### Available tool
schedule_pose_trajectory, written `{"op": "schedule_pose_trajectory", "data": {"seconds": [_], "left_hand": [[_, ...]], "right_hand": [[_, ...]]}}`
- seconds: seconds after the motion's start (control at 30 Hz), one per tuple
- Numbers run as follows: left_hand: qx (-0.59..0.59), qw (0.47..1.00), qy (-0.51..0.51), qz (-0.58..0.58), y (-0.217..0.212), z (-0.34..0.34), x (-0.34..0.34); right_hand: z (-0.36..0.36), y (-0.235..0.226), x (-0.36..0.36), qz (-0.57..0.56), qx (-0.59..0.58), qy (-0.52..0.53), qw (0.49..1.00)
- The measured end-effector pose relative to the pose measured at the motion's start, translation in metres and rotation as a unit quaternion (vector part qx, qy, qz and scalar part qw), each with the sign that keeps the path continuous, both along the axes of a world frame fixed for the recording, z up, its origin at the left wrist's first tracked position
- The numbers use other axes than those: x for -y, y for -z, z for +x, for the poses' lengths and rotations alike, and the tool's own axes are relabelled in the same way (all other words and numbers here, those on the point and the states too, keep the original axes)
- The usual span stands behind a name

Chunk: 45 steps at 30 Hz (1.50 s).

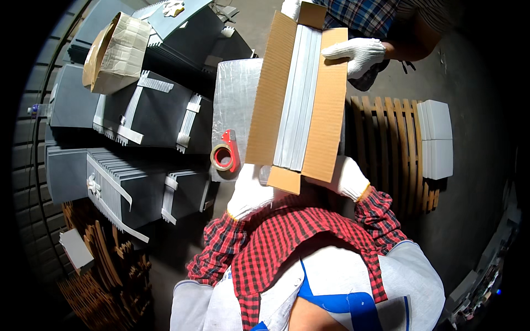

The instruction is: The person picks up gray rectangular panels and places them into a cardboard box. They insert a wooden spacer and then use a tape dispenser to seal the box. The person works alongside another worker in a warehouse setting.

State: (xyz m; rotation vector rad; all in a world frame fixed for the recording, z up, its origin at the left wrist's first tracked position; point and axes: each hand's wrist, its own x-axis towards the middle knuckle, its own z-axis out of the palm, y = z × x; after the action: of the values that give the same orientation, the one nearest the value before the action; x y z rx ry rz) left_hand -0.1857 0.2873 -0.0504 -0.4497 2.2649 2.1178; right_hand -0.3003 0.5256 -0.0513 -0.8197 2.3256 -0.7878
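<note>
A long cardboard box (269, 94) with its flaps spread lies lengthwise in front of me. Packed inside are light grey slabs or panels (298, 102) standing on edge. My left hand (253, 194), in a white knit glove, grips the near left end of the box, its fingertips hidden beneath. Gloved the same way, my right hand (348, 179) holds the near right side, its fingers partly covered by the flap. A co-worker's gloved hand (359, 53) rests on the far right flap. Left of the box, a red tape dispenser (231, 150) sits on the plastic-covered work surface (234, 83).
Stacks of dark grey panels (152, 110) with pale edge strips stand at the left. On them lies an opened cardboard carton (122, 52). A slatted wooden pallet (386, 149) at the right carries light grey blocks (437, 139). Brown slats (105, 270) are piled at lower left.
</note>
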Motion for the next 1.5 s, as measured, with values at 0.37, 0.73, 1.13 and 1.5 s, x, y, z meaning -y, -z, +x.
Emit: {"op": "schedule_pose_trajectory", "data": {"seconds": [0.37,0.73,1.13,1.5], "left_hand": [[-0.203,0.945,0.074,-0.245,0.013,-0.05,-0.003],[-0.325,0.8,0.328,-0.384,-0.081,-0.105,0.014],[-0.236,0.932,0.126,-0.245,-0.038,-0.204,0.007],[-0.136,0.988,-0.077,-0.013,-0.028,-0.196,0.0]], "right_hand": [[0.055,-0.014,0.038,-0.333,0.244,0.283,0.866],[0.045,-0.019,0.048,-0.374,-0.01,0.234,0.897],[0.057,-0.029,0.094,-0.286,-0.18,0.311,0.889],[0.066,-0.041,0.151,0.001,-0.296,0.413,0.861]]}}
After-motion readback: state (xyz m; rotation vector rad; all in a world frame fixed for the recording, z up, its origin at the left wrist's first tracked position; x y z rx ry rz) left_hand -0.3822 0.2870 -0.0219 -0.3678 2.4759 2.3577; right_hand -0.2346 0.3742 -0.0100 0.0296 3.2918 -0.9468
